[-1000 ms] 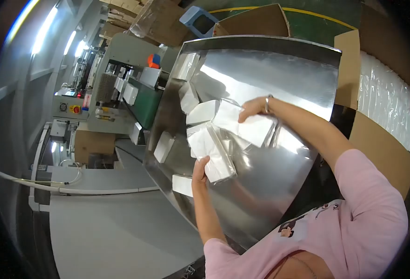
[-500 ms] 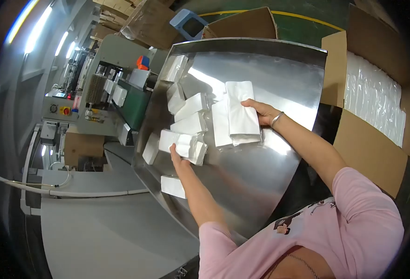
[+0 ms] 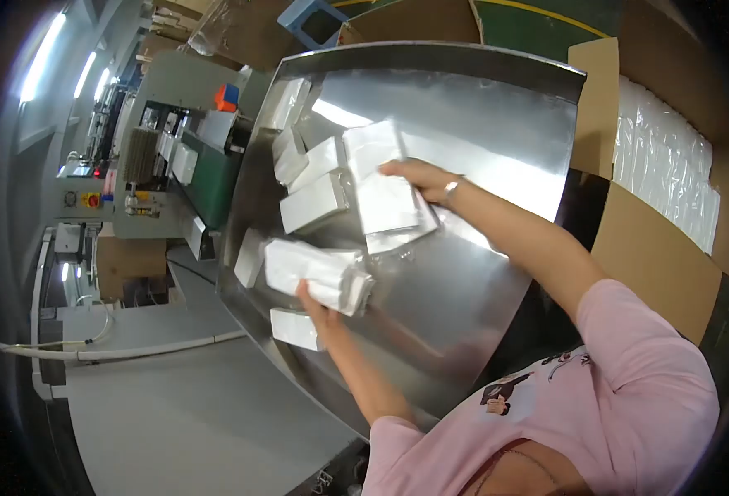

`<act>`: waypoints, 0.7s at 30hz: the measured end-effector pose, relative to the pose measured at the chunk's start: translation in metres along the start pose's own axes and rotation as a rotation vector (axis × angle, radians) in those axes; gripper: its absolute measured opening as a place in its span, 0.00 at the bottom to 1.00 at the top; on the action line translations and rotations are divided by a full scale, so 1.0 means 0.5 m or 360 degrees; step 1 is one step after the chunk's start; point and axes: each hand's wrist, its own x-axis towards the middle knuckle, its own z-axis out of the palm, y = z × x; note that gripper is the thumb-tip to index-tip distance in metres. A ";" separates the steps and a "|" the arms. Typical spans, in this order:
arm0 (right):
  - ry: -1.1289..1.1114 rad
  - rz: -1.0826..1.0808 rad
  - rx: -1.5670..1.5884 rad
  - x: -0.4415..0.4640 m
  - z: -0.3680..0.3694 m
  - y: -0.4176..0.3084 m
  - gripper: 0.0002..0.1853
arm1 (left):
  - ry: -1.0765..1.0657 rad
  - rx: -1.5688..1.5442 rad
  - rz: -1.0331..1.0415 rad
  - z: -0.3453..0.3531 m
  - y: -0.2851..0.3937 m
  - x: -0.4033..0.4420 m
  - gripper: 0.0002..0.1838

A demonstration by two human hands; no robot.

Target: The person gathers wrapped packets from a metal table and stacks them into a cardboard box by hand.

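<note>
My left hand (image 3: 321, 314) grips a white tissue pack (image 3: 298, 266) in clear film, thumb on the near side, the other fingers hidden beneath. Its right end is slightly blurred. My right hand (image 3: 420, 177) has its thumb on top of white tissue packs (image 3: 387, 202) that overlap one another; its fingers are out of sight. Between the hands and the tray's left wall lie several more wrapped packs, among them a flat pack (image 3: 313, 202) and, beside my left wrist, a lower pack (image 3: 296, 329). All of this is over a shiny metal tray (image 3: 439, 322).
To the right stands an open cardboard box (image 3: 641, 248) holding rows of wrapped white packs (image 3: 662, 157). A machine with a green conveyor belt (image 3: 214, 178) adjoins the tray's left side. Behind the tray are a blue plastic stool (image 3: 313, 25) and another carton (image 3: 414, 21).
My right hand and its packs have shifted left, and the packs now lie at a different angle. The left hand's pack has tilted and stands apart from the pack above it. The camera view has shifted slightly.
</note>
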 end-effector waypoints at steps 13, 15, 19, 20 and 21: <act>-0.0092 0.0099 -0.0830 -0.158 0.093 0.082 0.64 | 0.0010 0.0296 -0.0068 0.015 -0.108 -0.166 0.38; 0.0071 0.0166 -0.0328 -0.207 0.051 0.114 0.66 | -0.0035 0.0327 -0.0088 0.050 -0.118 -0.218 0.44; 0.0054 0.0197 -0.0240 -0.286 0.029 0.087 0.68 | -0.0226 0.0354 0.0002 0.086 -0.156 -0.245 0.44; -0.0087 0.0219 -0.0276 -0.290 0.002 0.094 0.68 | -0.0262 0.0360 0.0011 0.092 -0.157 -0.244 0.45; -0.0233 0.0240 -0.0308 -0.302 -0.004 0.090 0.68 | -0.0296 0.0372 0.0023 0.097 -0.158 -0.243 0.46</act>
